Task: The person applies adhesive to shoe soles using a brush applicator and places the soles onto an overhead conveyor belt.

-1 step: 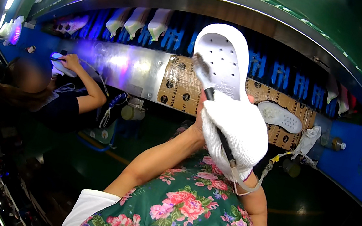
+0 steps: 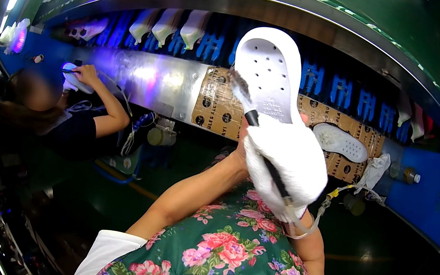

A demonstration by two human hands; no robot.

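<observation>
Hands met in the middle of the head view, raised in front of the person's chest. The right hand, in a thick white glove, was closed around a dark-handled brush whose bristled tip pointed up and left and touched the lower inside of a white shoe sole. The sole stood upright, its perforated inner face toward the camera, just above the glove. The left hand sat mostly hidden behind the sole and the glove; it appeared to grip the sole from below, though its fingers could not be made out. A floral apron covered the chest below the forearms.

Behind the sole ran a long worktop with a shiny metal front and a cardboard panel. Another white sole lay flat on it to the right, near a crumpled white cloth. Further soles stood in a row on a blue rack above. At the far left, another person's hand worked on a sole under violet light.
</observation>
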